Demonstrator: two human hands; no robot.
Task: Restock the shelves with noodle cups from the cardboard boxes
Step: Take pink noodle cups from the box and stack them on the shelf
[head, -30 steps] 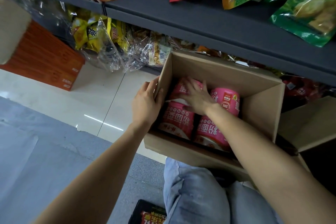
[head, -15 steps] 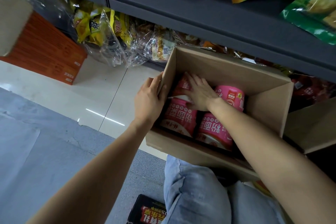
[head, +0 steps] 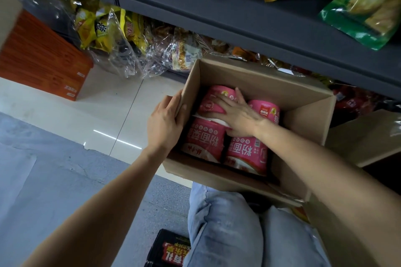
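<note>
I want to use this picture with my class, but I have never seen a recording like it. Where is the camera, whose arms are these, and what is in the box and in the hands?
The camera sits on a person's head and looks down, so the arms are that person's own. No machine is involved. An open cardboard box rests against their knees, below a grey shelf of snack bags. Four pink noodle cups lie on their sides inside. The left hand grips the box's left wall. The right hand rests with spread fingers on the far left cup; nothing is lifted yet.
</note>
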